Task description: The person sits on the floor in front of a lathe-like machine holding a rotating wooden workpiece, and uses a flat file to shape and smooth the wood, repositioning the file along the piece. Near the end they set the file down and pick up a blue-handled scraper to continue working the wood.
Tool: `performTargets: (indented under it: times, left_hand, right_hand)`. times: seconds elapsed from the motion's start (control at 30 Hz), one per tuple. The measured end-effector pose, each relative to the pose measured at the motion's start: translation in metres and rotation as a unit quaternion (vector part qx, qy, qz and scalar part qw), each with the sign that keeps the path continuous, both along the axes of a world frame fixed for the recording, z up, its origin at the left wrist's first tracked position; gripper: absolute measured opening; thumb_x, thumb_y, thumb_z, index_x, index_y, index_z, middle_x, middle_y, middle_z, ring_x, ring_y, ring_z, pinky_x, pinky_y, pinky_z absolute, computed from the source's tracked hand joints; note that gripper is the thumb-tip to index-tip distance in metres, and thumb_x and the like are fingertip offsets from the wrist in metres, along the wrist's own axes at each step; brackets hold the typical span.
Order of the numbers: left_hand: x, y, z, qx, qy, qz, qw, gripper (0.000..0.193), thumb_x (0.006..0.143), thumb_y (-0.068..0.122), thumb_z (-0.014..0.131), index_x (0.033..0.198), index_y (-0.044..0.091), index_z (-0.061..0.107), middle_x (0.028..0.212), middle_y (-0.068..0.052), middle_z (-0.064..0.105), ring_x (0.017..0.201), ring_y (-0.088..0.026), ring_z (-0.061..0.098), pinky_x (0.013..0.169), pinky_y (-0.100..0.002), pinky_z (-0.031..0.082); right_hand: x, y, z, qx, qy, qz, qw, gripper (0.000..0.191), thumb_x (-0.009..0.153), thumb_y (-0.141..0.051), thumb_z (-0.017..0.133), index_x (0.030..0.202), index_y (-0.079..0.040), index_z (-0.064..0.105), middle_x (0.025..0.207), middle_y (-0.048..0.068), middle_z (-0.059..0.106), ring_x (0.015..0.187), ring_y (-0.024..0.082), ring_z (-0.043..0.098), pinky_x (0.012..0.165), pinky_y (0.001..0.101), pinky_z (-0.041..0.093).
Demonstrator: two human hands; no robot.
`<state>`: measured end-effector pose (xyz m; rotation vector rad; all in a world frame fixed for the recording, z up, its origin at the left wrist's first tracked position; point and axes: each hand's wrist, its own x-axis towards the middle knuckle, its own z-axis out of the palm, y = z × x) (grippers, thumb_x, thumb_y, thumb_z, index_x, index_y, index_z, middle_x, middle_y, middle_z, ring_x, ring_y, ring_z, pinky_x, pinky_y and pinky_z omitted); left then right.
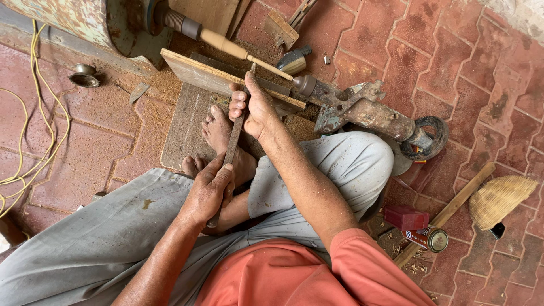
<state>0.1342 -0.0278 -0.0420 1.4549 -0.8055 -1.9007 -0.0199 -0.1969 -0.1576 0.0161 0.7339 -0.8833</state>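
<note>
Together, both hands grip the long chisel (232, 144): left hand (211, 190) low, right hand (253, 107) near its tip.

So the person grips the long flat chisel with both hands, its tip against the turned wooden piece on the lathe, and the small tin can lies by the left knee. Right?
Not quite. The head view shows the small tin can by the right knee, next to a red block. Otherwise correct: left hand and right hand both grip the long flat chisel, its tip against the turned wooden piece.
</note>
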Motion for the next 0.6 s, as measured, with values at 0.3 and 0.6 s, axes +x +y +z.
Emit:
performTargets:
  times: [0.3,0.6]
  left_hand:
    - [0.014,-0.007,0.006,-0.018,-0.019,-0.037,0.999,0.044,0.104,0.024,0.047,0.141,0.002,0.055,0.059,0.001,0.047,0.042,-0.009,0.042,0.041,-0.023,0.036]
    - [0.033,-0.010,-0.008,-0.112,-0.117,-0.105,0.981,0.050,0.108,0.027,0.050,0.148,-0.004,0.053,0.055,0.000,0.049,0.045,-0.010,0.047,0.067,-0.018,0.045]
  right_hand:
    - [0.004,0.000,-0.005,0.008,-0.029,-0.023,0.999,0.054,0.099,-0.060,0.057,0.102,-0.006,0.060,0.070,-0.007,0.043,0.060,0.008,0.042,0.056,0.0249,0.040]
    - [0.011,0.001,-0.006,0.003,-0.034,-0.044,0.998,0.056,0.099,-0.062,0.056,0.100,-0.006,0.059,0.067,-0.007,0.042,0.059,0.008,0.040,0.055,0.0248,0.040]
